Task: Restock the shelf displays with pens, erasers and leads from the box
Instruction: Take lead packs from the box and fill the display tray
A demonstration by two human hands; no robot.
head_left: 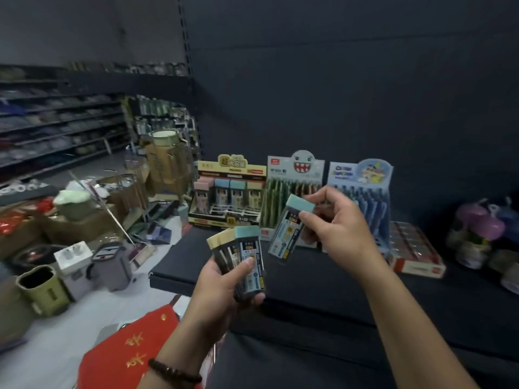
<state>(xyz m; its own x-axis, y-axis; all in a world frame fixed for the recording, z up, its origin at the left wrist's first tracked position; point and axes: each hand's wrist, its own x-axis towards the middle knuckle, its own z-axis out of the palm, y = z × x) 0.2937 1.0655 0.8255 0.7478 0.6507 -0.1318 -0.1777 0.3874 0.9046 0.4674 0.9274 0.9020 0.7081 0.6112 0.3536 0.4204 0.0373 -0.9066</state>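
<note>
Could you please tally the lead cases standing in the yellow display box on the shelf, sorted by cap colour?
Lead cases in the yellow display box, by cap colour:
Pink cap: 1
Blue cap and: 2
Yellow cap: 1
Total: 4

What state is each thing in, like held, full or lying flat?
lead stack, upright, caps up, gripped.
left hand, grips the lead stack.
teal case, tilted, pinched above the shelf.
right hand, pinches the teal case.
lead display, upright, front slots bare.
monster pen display, upright, stocked.
blue pen display, upright, stocked.
red box, lying flat on the shelf.
</note>
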